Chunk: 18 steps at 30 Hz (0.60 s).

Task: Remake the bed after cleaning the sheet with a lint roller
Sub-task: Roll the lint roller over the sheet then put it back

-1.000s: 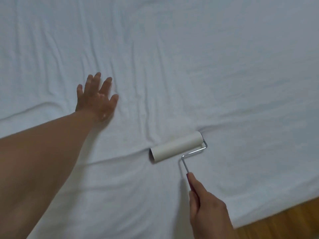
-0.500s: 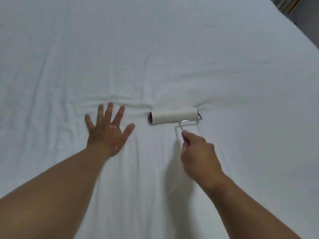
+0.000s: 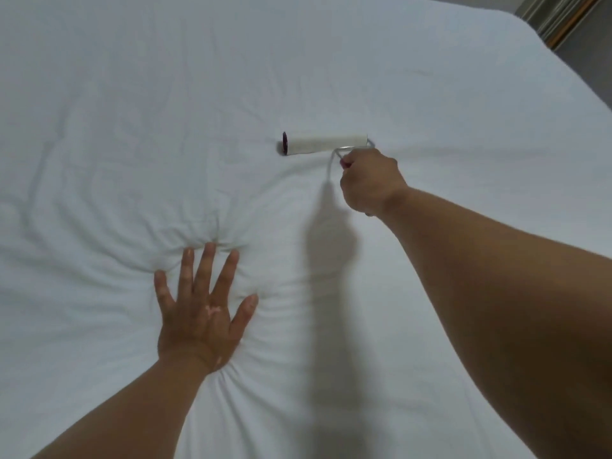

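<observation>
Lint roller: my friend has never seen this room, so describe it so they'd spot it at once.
A white sheet covers the bed. Towards its far side the right hand grips a thin handle. At the handle's end lies the lint roller: a pale cylinder with one dark end, the only rigid thing on the sheet.

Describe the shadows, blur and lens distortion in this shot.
Head view: the right hand and its arm cast a soft grey shadow leftward onto the sheet; light is dim and even, no glare; the lint roller looks slightly soft; the wide lens seems to bow the sheet's far-right edge.
</observation>
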Tool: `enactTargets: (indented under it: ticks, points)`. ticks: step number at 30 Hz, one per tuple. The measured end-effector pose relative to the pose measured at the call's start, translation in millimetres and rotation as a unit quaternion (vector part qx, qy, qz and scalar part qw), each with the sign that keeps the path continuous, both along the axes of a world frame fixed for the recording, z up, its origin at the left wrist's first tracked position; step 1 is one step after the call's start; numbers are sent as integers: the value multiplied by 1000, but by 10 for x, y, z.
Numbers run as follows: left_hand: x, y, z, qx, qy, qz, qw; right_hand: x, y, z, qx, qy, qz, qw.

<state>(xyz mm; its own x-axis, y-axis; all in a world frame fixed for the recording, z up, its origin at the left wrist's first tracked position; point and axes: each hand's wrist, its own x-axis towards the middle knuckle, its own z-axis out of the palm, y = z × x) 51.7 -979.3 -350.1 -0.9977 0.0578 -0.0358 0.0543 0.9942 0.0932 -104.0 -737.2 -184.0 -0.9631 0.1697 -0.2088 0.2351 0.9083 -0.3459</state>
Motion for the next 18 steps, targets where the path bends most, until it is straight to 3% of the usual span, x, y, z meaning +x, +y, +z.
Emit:
enactTargets:
  ticks: [4, 13, 18]
  points:
    - [-28, -26, -18, 9, -1, 3, 1000, 379, 36, -207, -16, 3, -16, 1000]
    - [-6, 27, 336, -3, -106, 36, 994, 2383, 408, -210, -56, -16, -49, 997]
    - [680, 309, 551, -12, -103, 31, 994, 3590, 717, -265, -91, -33, -59, 994]
